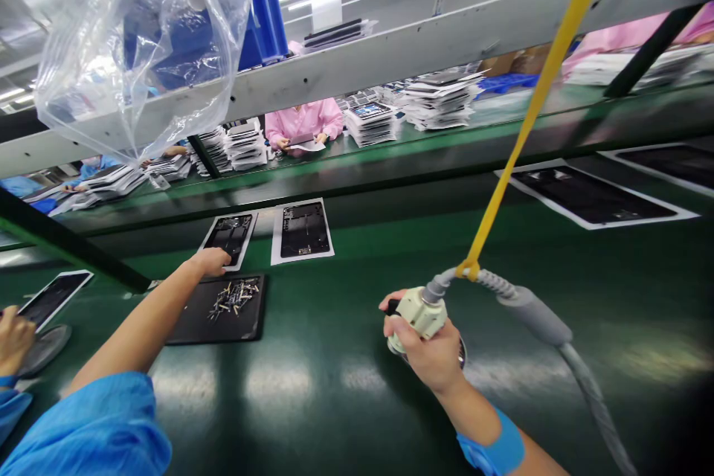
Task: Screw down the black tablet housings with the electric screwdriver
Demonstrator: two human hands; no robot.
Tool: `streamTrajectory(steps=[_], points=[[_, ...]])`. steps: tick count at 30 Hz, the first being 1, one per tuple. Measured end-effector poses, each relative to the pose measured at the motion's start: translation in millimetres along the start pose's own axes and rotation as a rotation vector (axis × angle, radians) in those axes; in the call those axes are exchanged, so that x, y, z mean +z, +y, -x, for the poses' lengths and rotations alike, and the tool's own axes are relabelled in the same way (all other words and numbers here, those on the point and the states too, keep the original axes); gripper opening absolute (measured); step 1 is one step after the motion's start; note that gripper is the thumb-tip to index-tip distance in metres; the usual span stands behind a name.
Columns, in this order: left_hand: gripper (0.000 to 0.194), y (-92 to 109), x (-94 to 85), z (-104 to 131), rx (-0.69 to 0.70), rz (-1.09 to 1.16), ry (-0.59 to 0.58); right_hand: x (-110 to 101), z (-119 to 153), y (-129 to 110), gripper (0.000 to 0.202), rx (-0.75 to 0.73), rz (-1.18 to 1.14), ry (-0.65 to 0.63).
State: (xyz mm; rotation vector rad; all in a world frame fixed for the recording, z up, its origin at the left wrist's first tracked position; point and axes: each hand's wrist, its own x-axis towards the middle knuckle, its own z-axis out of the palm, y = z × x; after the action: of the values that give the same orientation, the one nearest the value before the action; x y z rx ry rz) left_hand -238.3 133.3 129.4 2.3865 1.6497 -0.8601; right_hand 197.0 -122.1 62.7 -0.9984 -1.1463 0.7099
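Note:
My left hand (pixel 212 262) reaches forward, its fingers closed at the near edge of a black tablet housing (pixel 233 233) lying on a white sheet. Under that forearm lies a black flat tray (pixel 193 320) with a loose heap of small metal parts (pixel 234 297). In my right hand (pixel 438 357) is a cream corded electric screwdriver (pixel 422 312), gripped above the green bench; its working end is hidden. A yellow strap (pixel 518 134) holds up its grey cable (pixel 535 316). A second tablet housing (pixel 304 229) rests on white paper beside the first.
Large dark panels (pixel 602 195) lie on white sheets at right. A co-worker's hand (pixel 14 338) is at far left near another panel (pixel 54 299). Plastic bag (pixel 139 52) and blue bin (pixel 262 7) are overhead. Across the line sits a person in pink (pixel 304 121) among stacks (pixel 440 100).

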Motion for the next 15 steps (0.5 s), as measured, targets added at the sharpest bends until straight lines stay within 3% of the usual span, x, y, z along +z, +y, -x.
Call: streamTrajectory(steps=[10, 13, 15], points=[[0.023, 5, 6.4, 7, -0.058, -0.205, 0.077, 3, -2, -5, 0.015, -0.022, 0.003, -0.002], [0.023, 8, -6.3, 13, -0.067, -0.216, 0.129, 5, -4, -8, 0.014, -0.017, -0.002, 0.005], [0.024, 14, -24.7, 16, -0.077, -0.210, 0.182, 5, -5, -8, 0.014, -0.018, 0.002, 0.009]])
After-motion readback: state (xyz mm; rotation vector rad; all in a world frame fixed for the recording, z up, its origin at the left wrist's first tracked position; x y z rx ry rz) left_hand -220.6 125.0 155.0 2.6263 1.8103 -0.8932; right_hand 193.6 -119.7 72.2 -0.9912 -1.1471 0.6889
